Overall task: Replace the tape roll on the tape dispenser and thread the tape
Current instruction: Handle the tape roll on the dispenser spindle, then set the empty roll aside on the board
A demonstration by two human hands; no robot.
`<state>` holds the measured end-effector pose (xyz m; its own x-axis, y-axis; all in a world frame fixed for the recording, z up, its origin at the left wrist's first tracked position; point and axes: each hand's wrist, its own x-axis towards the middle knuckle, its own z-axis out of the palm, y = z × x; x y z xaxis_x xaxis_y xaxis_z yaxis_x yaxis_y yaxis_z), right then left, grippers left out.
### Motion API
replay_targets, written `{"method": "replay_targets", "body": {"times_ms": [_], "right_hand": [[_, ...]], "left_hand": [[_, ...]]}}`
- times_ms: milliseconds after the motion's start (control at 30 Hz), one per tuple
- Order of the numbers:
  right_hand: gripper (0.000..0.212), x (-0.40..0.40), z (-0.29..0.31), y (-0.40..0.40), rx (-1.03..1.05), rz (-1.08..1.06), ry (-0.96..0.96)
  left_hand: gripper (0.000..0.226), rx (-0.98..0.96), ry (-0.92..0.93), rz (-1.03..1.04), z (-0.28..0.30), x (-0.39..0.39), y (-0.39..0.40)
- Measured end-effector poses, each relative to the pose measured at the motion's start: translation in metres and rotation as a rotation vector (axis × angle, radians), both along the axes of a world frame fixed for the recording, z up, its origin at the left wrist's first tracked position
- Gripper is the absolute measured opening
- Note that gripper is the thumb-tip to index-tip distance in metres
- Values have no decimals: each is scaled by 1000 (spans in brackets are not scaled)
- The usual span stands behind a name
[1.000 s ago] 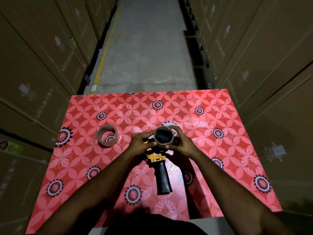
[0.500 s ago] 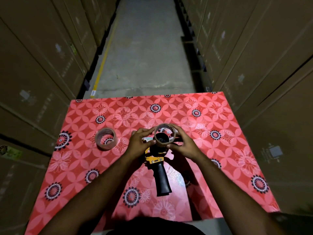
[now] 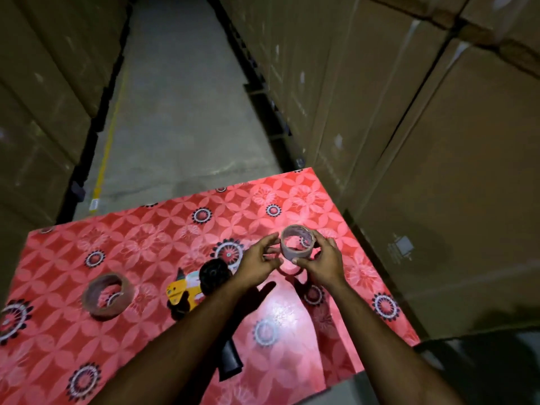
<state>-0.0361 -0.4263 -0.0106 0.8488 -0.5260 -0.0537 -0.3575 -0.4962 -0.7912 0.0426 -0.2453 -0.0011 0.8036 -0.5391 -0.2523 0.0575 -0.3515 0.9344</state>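
Observation:
I hold a thin, nearly empty tape roll point(image 3: 297, 242) up off the table. My right hand point(image 3: 321, 260) grips its right side and my left hand point(image 3: 258, 258) touches its left side with the fingertips. The tape dispenser point(image 3: 201, 283) lies on the red patterned table point(image 3: 146, 238) below my left forearm. Its yellow front, black hub and black handle show, and the hub is bare. A fuller brown tape roll point(image 3: 106, 296) lies flat on the table to the left of the dispenser.
Tall stacks of cardboard boxes point(image 3: 409, 127) line both sides of a narrow concrete aisle point(image 3: 175, 112) beyond the table. The table's right edge runs close to the right-hand boxes.
The thin roll has come off the dispenser's hub and moved up and to the right in both hands. The dispenser stays lying on the table. My head has turned, which tilts the view.

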Motion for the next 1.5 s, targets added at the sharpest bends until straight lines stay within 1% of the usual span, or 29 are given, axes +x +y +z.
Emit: {"method": "replay_targets", "body": {"times_ms": [133, 267, 333, 433, 533, 567, 633, 733, 800, 900, 933, 1000, 1067, 1167, 1233, 1400, 1500], "right_hand": [[91, 12, -6, -25, 3, -52, 98], [86, 22, -19, -37, 3, -24, 235], [77, 20, -20, -37, 24, 5, 280], [62, 14, -18, -34, 7, 12, 270], [54, 5, -7, -16, -93, -27, 205], [51, 1, -4, -6, -140, -8, 178], [48, -3, 2, 16, -218, 97, 115], [51, -4, 9, 61, -294, 274, 63], [53, -2, 12, 94, -376, 373, 50], [57, 2, 12, 149, -465, 494, 28], [59, 3, 11, 164, -480, 524, 16], [61, 7, 10, 198, -510, 606, -5], [61, 12, 11, 229, -537, 685, -15], [61, 18, 14, 271, -532, 771, 9], [63, 21, 15, 297, -538, 814, 30], [67, 26, 9, 345, -537, 883, 78], [71, 27, 13, 361, -532, 864, 96]], "left_hand": [[75, 18, 90, -37, -1, 4, -35], [71, 53, 78, 1, -7, 4, -43], [68, 47, 139, 33, -9, 1, -36], [64, 27, 185, 80, -11, -2, -20], [62, 49, 149, 107, -9, 0, 2], [61, 62, 106, 97, -6, 0, 11], [60, 88, 16, 68, -1, -1, 30], [60, 104, -83, 82, 6, -9, 70], [62, 100, -110, 119, 14, -15, 98], [57, 92, -145, 218, 18, -29, 152], [61, 95, -154, 258, 18, -33, 169], [60, 96, -129, 321, 14, -45, 210], [56, 198, -207, 359, 7, -54, 252], [51, 285, -214, 383, 1, -60, 304], [49, 342, -256, 388, -5, -57, 331], [50, 499, -329, 408, -13, -45, 369], [49, 608, -461, 348, -15, -27, 372]]}}
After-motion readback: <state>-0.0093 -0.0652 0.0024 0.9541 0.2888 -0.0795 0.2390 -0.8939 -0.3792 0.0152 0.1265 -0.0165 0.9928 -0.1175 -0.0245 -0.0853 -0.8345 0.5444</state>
